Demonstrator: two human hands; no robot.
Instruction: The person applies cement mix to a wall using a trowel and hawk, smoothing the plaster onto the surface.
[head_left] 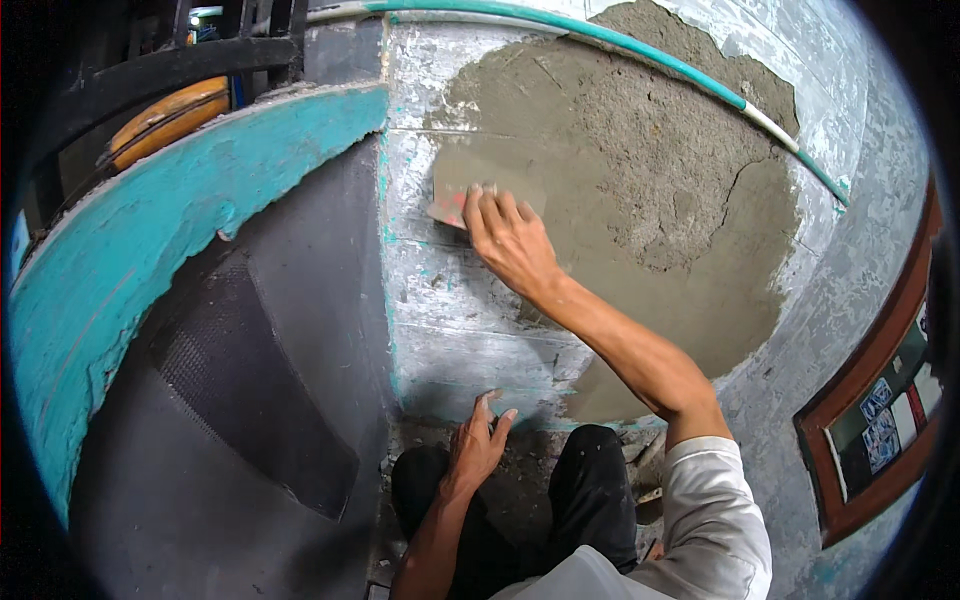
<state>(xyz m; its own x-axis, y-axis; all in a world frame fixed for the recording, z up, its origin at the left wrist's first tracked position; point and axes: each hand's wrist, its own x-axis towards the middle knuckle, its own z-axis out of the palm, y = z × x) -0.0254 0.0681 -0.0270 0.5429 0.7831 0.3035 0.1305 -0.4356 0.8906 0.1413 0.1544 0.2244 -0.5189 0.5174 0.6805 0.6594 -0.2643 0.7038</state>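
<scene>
Currently, the right hand (510,238) holds the trowel (452,182) at the left side of the plaster (690,315) on the wall (450,318). Its fingers are curled and close together, gripping the trowel. The left hand (474,448) is low, near the left knee (418,474); thumb and index finger are spread, the remaining fingers indeterminable. A pipe (655,57) crosses above.

Below the pipe (650,52) (an obstacle), the wall (470,350) lies largely open.
</scene>
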